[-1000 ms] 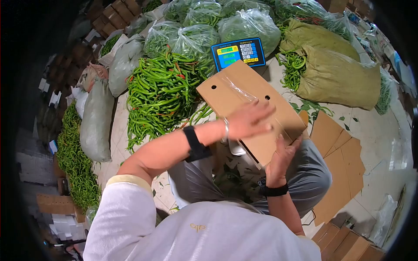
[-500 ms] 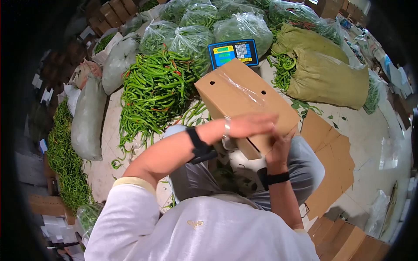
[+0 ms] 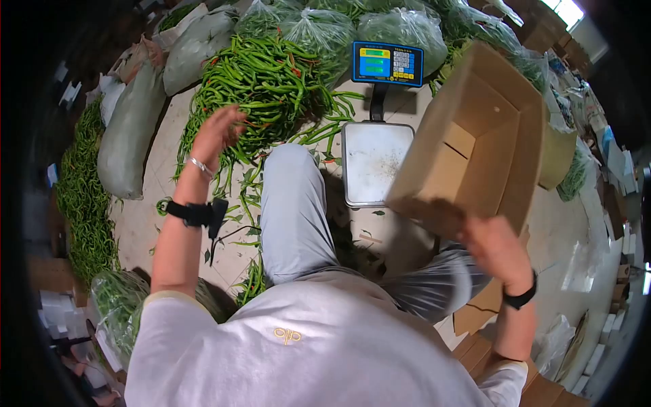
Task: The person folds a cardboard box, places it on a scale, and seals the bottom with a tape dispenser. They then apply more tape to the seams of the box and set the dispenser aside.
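Observation:
My right hand [image 3: 491,244] grips the near lower edge of an open cardboard box [image 3: 475,136], tilted so that its bare inside shows. The fingers are partly blurred. My left hand [image 3: 217,136] is raised beside a heap of green chili peppers [image 3: 258,88], fingers apart, holding nothing. Between the heap and the box stands a scale with a bare metal plate [image 3: 376,163] and a lit blue display [image 3: 386,62].
Plastic bags of green peppers [image 3: 400,34] line the back. Stuffed sacks [image 3: 132,146] and a long pepper pile [image 3: 85,203] lie at the left. Flat cardboard [image 3: 481,308] is on the floor at the lower right. Loose peppers lie around my knee.
The box has moved off the scale to the right and turned, its open side now showing. My left hand has left it and swung left; my right hand has moved right with it.

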Tool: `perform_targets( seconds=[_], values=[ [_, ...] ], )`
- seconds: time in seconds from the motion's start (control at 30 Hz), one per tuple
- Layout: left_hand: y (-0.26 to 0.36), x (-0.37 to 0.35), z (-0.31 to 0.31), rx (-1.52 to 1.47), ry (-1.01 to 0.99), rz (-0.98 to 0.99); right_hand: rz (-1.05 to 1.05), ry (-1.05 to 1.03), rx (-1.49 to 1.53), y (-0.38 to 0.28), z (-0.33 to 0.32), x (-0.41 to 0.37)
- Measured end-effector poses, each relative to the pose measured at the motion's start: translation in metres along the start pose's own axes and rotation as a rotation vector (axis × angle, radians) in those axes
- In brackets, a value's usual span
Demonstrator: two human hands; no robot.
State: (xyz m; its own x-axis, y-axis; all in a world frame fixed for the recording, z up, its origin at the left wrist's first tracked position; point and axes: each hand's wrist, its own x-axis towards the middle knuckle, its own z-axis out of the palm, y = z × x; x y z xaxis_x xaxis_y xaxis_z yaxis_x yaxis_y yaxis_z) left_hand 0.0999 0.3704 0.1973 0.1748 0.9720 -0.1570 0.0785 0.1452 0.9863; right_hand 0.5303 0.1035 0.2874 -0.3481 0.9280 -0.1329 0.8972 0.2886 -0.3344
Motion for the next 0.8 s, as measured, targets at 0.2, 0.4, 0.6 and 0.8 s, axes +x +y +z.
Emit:
perform_targets(
  seconds=[0.2,0.4,0.6,0.8],
  values=[
    [-0.101,-0.03,-0.004,-0.059,0.032,-0.302,-0.203,0.047,-0.32,0.008,0.09,0.035],
    [-0.158,-0.054,-0.005,0.102,-0.044,-0.407,-0.153,0.178,-0.217,0.045,0.111,0.049],
    [-0.241,-0.079,-0.007,0.218,-0.114,-0.396,-0.176,0.182,-0.128,0.038,0.107,0.067],
    [-0.313,-0.123,-0.005,0.717,-0.421,-0.207,-0.187,0.172,-0.106,0.034,0.129,0.082]
  ],
)
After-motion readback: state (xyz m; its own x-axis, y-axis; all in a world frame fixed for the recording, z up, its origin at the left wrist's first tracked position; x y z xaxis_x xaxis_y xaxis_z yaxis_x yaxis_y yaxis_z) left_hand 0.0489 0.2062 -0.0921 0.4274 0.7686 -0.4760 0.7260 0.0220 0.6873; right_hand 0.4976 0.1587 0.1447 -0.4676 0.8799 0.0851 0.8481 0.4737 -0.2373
